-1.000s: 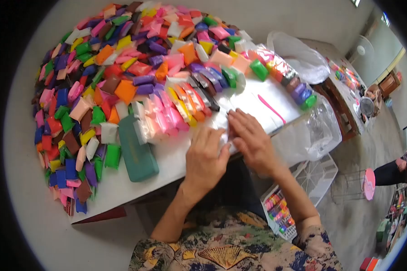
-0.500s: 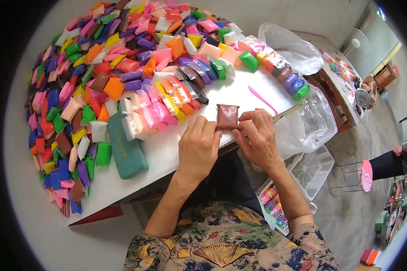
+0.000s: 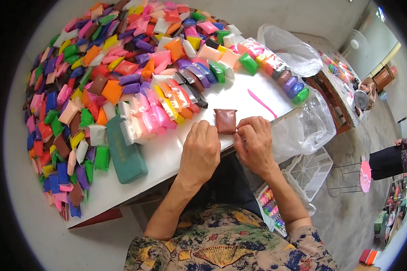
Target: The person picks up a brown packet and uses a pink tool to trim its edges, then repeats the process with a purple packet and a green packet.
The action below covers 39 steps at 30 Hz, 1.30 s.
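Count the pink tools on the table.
1: the pink tool lies on the table, beyond the right hand and right of the brown packet. The pile may hide others.

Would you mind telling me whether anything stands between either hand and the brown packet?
Nothing visible does. The left hand and right hand are right at the near corners of the brown packet. The pink tool lies off to the right and the green case to the left, both outside those gaps.
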Motion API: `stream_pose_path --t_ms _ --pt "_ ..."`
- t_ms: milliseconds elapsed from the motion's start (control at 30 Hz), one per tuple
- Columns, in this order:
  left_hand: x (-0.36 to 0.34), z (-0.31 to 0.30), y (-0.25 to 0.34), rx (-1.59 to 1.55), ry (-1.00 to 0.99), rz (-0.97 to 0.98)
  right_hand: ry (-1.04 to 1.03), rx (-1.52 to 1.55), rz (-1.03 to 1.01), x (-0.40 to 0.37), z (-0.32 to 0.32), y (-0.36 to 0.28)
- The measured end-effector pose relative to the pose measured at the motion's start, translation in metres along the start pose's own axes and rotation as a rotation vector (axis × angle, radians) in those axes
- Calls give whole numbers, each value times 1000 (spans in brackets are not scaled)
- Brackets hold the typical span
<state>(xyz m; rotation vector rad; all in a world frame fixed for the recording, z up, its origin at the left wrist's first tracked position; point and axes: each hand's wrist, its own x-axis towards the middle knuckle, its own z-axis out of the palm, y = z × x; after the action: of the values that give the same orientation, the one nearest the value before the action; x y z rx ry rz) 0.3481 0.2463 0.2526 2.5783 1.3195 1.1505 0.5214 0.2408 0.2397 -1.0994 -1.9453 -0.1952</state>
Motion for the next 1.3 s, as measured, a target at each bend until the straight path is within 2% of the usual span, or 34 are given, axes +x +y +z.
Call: stream_pose_path --t_ms 333,433,533,700,933,1133,1233,1300 --pt "-7 -2 4 -88 76 -18 -25 -4 158 -2 -15 -6" --pt "-8 -1 8 -131 121 -26 3 78 347 -2 -14 -11" --pt "-11 -1 9 -147 113 -29 -15 20 438 14 -17 -22" --pt "-17 -9 10 -180 55 -76 -261 -228 358 39 -14 -32" --pt "-21 -21 5 -358 132 -248 -532 -407 314 60 -13 -43" --pt "-23 -25 2 -420 115 -286 -491 -307 373 60 -17 -24" --pt "-23 -24 1 -432 130 -269 -400 -33 392 65 -25 -10" --pt "-23 -22 1 -425 145 -256 -297 108 273 70 -13 5"
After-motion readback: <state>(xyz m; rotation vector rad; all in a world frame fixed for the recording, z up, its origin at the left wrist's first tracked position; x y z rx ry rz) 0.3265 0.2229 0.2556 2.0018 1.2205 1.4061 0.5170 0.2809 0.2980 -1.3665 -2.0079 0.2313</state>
